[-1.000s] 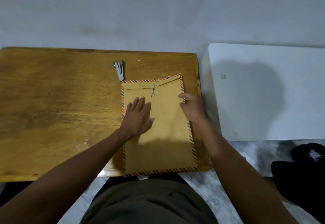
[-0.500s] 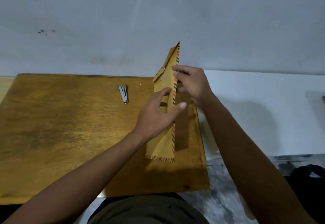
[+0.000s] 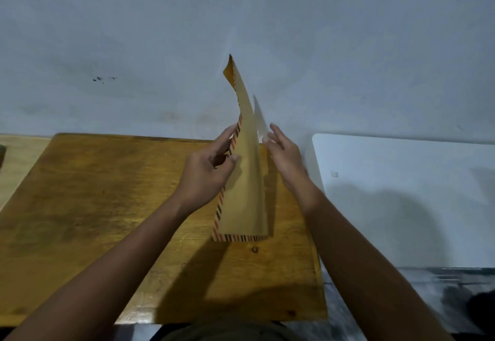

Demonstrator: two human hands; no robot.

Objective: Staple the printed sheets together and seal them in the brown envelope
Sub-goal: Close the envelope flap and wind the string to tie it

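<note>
The brown envelope (image 3: 246, 193) with a striped red and dark border stands upright on its bottom edge on the wooden table (image 3: 107, 206), its top curling toward the wall. My left hand (image 3: 203, 174) pinches its striped left edge between thumb and fingers. My right hand (image 3: 286, 158) is just right of the envelope with fingers spread, its fingertips at a pale white sheet (image 3: 259, 118) that shows behind the envelope's right side. The stapler is not visible.
A white table (image 3: 401, 193) adjoins the wooden one on the right. A grey wall (image 3: 241, 19) rises right behind both. A dark object (image 3: 482, 306) lies on the floor at the lower right. My lap is at the table's front edge.
The envelope went from flat on the table to standing on its bottom edge. My left hand shifted to its striped edge, and my right hand let go of the top and opened beside it.
</note>
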